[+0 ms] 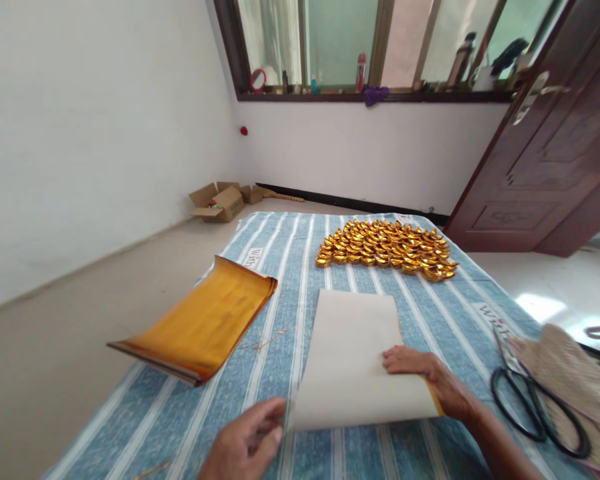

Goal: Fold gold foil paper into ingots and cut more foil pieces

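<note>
A white-backed sheet of paper (350, 363) with a gold edge lies on the striped blue cloth in front of me. My right hand (413, 363) rests on its right side, fingers stretched out over the white face. Beside the sheet's near left corner is my left hand (247, 437), slightly blurred, with thumb and fingers apart and nothing seen between them. To the left, a stack of gold paper sheets (207, 317) curls up at its ends. Beyond the white sheet sit many folded gold paper ingots (385, 247), packed in rows.
Black-handled scissors (535, 400) lie at the table's right edge beside a beige woven cloth (575, 380). The striped tablecloth (280, 300) has thin gold scraps on it. Cardboard boxes (223, 200) stand on the floor by the wall. A brown door (545, 147) stands at the right.
</note>
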{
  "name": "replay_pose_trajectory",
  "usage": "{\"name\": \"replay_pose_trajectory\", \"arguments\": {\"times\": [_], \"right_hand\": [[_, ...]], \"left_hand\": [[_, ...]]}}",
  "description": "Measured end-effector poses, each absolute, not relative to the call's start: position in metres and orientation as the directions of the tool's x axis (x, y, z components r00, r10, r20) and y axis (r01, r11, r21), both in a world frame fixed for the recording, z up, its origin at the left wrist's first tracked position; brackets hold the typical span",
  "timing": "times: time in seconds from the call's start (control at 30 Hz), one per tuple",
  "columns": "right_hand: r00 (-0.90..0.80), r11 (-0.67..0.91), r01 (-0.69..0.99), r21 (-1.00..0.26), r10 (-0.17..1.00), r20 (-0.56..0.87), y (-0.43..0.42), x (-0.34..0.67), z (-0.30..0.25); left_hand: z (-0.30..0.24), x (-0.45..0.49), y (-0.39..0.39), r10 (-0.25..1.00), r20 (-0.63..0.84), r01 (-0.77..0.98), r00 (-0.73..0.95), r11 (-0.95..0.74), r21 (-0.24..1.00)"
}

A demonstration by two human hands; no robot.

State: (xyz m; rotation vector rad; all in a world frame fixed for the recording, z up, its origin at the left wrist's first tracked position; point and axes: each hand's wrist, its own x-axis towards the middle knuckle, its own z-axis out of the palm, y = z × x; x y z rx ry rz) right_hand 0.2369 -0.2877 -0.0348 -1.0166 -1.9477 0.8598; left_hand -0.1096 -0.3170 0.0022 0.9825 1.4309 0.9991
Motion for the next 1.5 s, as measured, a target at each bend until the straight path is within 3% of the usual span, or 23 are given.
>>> {"name": "replay_pose_trajectory", "arguments": {"times": [0.1,0.2,0.27,0.37,0.5,0.63,0.87,0.97,1.03,1.2,1.3,1.4,1.47,1.5], "right_hand": [[-0.363,0.415,0.295,-0.861,0.882,0.301,-0.289,0.24,-0.029],[-0.333,0.33,0.298,-0.896,0.915,0.227,-0.291,0.241,-0.024],[-0.271,0.215,0.332,-0.919,0.954,0.125,-0.29,0.241,-0.02],[-0.153,0.046,0.34,-0.939,0.988,-0.007,-0.285,0.239,-0.017],[-0.152,-0.081,0.211,-0.974,0.982,-0.114,-0.272,0.233,-0.013],[-0.203,-0.159,0.058,-0.986,0.965,-0.167,-0.257,0.228,-0.007],[-0.138,-0.313,-0.076,-0.947,0.944,-0.301,-0.236,0.225,-0.011],[-0.052,-0.329,-0.024,-0.944,0.944,-0.327,-0.23,0.224,-0.02],[0.052,-0.323,0.081,-0.943,0.946,-0.319,-0.226,0.224,-0.025],[0.28,-0.35,0.452,-0.82,0.929,-0.243,-0.218,0.22,-0.027],[0.351,-0.39,0.598,-0.7,0.913,-0.209,-0.217,0.216,-0.022],[0.346,-0.382,0.638,-0.669,0.918,-0.195,-0.217,0.213,-0.02],[0.352,-0.392,0.644,-0.657,0.914,-0.2,-0.217,0.213,-0.021],[0.353,-0.399,0.643,-0.654,0.912,-0.209,-0.217,0.214,-0.022]], "left_hand": [[0.024,-0.114,-0.284,0.993,-0.102,0.202,-0.061,0.112,0.973],[0.039,-0.1,-0.249,0.952,0.015,0.314,0.306,-0.116,0.942],[0.04,-0.088,-0.229,0.767,-0.082,0.365,0.637,-0.205,0.908],[0.032,-0.075,-0.209,0.57,-0.24,0.439,0.786,-0.241,0.865],[0.018,-0.076,-0.197,0.521,-0.259,0.424,0.813,-0.225,0.877],[0.014,-0.089,-0.193,0.483,-0.271,0.352,0.833,-0.084,0.932],[0.027,-0.077,-0.199,0.551,-0.188,0.216,0.813,0.014,0.976],[0.021,-0.062,-0.197,0.687,-0.195,0.165,0.7,0.109,0.98],[0.01,-0.055,-0.193,0.82,-0.234,0.257,0.522,0.11,0.96],[-0.007,-0.045,-0.18,0.942,-0.247,0.7,0.228,0.018,0.714],[-0.005,-0.041,-0.183,0.982,-0.097,0.841,0.159,-0.083,0.535],[-0.003,-0.032,-0.192,0.928,0.275,0.87,0.252,-0.342,0.356],[-0.004,-0.021,-0.196,0.834,0.353,0.809,0.424,-0.524,0.266],[-0.005,-0.015,-0.196,0.798,0.314,0.767,0.515,-0.592,0.246]]}}
